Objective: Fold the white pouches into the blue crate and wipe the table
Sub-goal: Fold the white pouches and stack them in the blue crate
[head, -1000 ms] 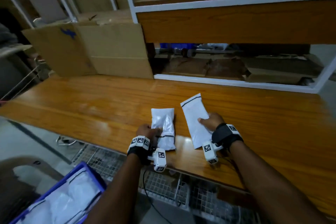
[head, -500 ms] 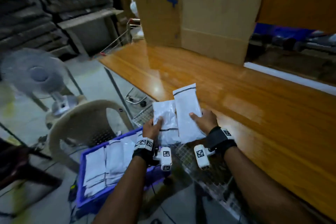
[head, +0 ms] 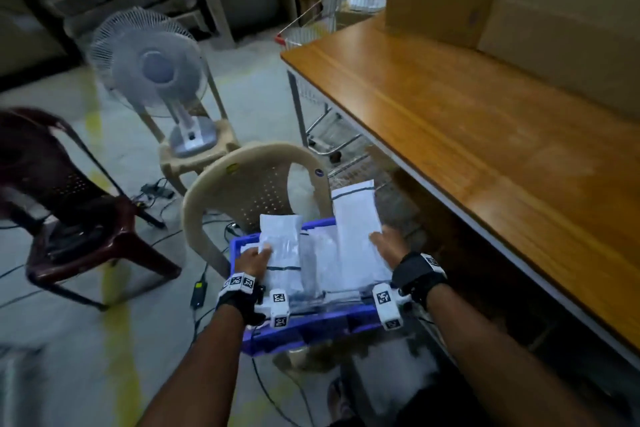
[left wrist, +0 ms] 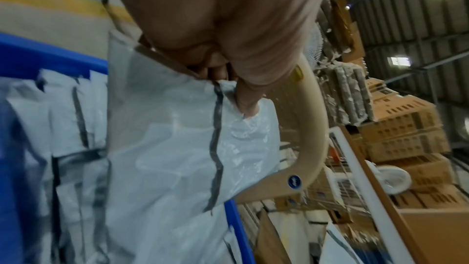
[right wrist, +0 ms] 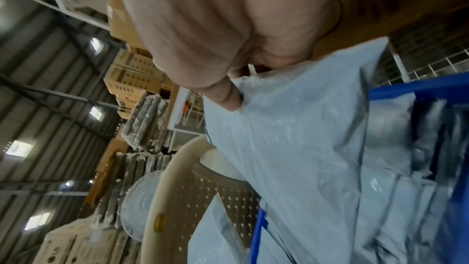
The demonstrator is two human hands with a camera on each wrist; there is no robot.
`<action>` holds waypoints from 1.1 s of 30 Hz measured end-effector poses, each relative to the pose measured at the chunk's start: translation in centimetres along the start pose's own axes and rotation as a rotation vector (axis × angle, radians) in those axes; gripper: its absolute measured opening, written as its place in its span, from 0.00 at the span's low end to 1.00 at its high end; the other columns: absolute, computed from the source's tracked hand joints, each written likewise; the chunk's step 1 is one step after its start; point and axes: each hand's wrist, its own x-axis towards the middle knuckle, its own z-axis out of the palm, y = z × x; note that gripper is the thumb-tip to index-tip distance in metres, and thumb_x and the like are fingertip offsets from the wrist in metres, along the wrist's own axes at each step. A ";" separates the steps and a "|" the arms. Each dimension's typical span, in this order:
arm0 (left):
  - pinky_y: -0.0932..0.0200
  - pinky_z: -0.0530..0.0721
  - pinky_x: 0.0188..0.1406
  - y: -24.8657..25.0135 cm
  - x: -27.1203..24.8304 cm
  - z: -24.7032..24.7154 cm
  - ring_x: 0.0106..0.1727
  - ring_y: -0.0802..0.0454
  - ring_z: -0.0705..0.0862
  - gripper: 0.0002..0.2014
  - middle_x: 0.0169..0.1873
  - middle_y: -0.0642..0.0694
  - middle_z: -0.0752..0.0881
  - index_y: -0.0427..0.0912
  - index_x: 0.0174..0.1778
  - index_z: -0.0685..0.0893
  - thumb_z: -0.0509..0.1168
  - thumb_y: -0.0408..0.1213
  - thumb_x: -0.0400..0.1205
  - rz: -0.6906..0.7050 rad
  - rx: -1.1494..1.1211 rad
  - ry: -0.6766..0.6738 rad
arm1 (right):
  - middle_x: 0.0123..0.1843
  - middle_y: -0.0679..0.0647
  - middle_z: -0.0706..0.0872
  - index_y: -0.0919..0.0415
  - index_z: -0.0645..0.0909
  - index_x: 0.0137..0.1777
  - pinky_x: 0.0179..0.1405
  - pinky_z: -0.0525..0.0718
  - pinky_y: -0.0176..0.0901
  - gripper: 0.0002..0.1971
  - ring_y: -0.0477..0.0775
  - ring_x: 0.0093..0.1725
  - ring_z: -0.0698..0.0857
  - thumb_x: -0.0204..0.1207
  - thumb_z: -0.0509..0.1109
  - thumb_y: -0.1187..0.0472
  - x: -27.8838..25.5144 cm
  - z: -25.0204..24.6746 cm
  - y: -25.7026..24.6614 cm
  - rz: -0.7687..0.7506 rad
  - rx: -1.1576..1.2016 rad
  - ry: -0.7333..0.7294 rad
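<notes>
Two flat, crinkly white plastic pouches held over the blue crate (head: 304,322): left hand (head: 252,262) pinches the shorter folded pouch (head: 280,246), right hand (head: 388,246) grips the longer smooth pouch (head: 355,218), each with a dark seal stripe. Crate, rigid plastic, packed with more white pouches (head: 325,274), sits against a perforated beige plastic chair (head: 249,191). Glossy wood-grain table (head: 485,135) to the right.

Head view: from above, facing forward and down over both forearms onto the blue crate (head: 311,324), beige chair (head: 249,184) beyond, worktop (head: 485,135) at right. Left wrist view: very near, along the left hand (left wrist: 228,27) toward crate rim and chair back. Right wrist view: equally close, along the right hand (right wrist: 215,27). Shared by all three: crate, chair back, fan (head: 149,62).
</notes>
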 end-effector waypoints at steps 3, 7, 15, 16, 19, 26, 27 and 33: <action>0.54 0.75 0.57 -3.3 1.7 -1.3 0.58 0.39 0.84 0.24 0.57 0.32 0.87 0.36 0.57 0.88 0.64 0.56 0.84 -0.052 -0.021 0.010 | 0.44 0.58 0.85 0.62 0.84 0.47 0.44 0.79 0.44 0.13 0.61 0.48 0.84 0.71 0.68 0.53 -1.0 3.3 -1.9 0.033 -0.093 -0.061; 0.56 0.75 0.57 -6.5 3.2 -1.4 0.59 0.40 0.86 0.22 0.48 0.36 0.89 0.35 0.53 0.90 0.69 0.54 0.81 -0.151 -0.061 0.019 | 0.40 0.55 0.86 0.61 0.83 0.40 0.34 0.73 0.43 0.12 0.58 0.46 0.85 0.71 0.69 0.52 -0.5 7.1 -2.9 0.033 -0.180 -0.122; 0.55 0.78 0.45 -10.1 6.9 -0.1 0.50 0.37 0.87 0.19 0.41 0.33 0.88 0.40 0.38 0.88 0.72 0.55 0.73 -0.183 -0.071 0.096 | 0.56 0.56 0.87 0.60 0.82 0.56 0.48 0.74 0.40 0.16 0.61 0.60 0.84 0.78 0.70 0.49 5.0 16.1 -0.3 0.011 -0.297 -0.176; 0.54 0.80 0.49 -10.3 7.2 0.2 0.52 0.37 0.87 0.17 0.45 0.33 0.90 0.39 0.45 0.91 0.74 0.52 0.75 -0.168 -0.066 0.102 | 0.60 0.56 0.86 0.60 0.81 0.61 0.51 0.74 0.40 0.18 0.61 0.62 0.83 0.78 0.71 0.48 5.5 17.2 0.2 0.013 -0.287 -0.178; 0.59 0.78 0.51 -11.0 7.3 1.2 0.55 0.40 0.88 0.16 0.51 0.35 0.91 0.36 0.59 0.89 0.75 0.40 0.78 -0.126 -0.090 0.148 | 0.65 0.56 0.86 0.60 0.79 0.67 0.56 0.76 0.38 0.24 0.58 0.63 0.83 0.76 0.75 0.49 6.0 19.1 1.1 0.013 -0.229 -0.121; 0.48 0.69 0.80 -12.0 7.3 3.4 0.80 0.42 0.71 0.35 0.79 0.38 0.73 0.37 0.78 0.76 0.80 0.36 0.74 0.119 0.057 0.104 | 0.57 0.60 0.87 0.58 0.77 0.65 0.49 0.75 0.35 0.22 0.59 0.55 0.86 0.74 0.77 0.53 5.2 20.0 1.7 -0.014 -0.140 0.018; 0.48 0.62 0.84 -12.0 7.6 3.7 0.84 0.43 0.64 0.35 0.82 0.39 0.67 0.39 0.79 0.75 0.78 0.36 0.75 0.164 0.135 0.044 | 0.58 0.61 0.87 0.57 0.76 0.66 0.51 0.76 0.36 0.21 0.59 0.55 0.86 0.75 0.76 0.54 5.3 19.8 1.8 -0.015 -0.127 0.028; 0.43 0.48 0.86 -11.6 9.0 5.5 0.88 0.44 0.39 0.37 0.88 0.44 0.42 0.49 0.87 0.57 0.67 0.43 0.84 0.251 0.515 -0.178 | 0.59 0.64 0.86 0.59 0.75 0.70 0.53 0.75 0.39 0.20 0.64 0.58 0.85 0.79 0.71 0.61 5.5 16.9 3.4 0.000 -0.073 0.190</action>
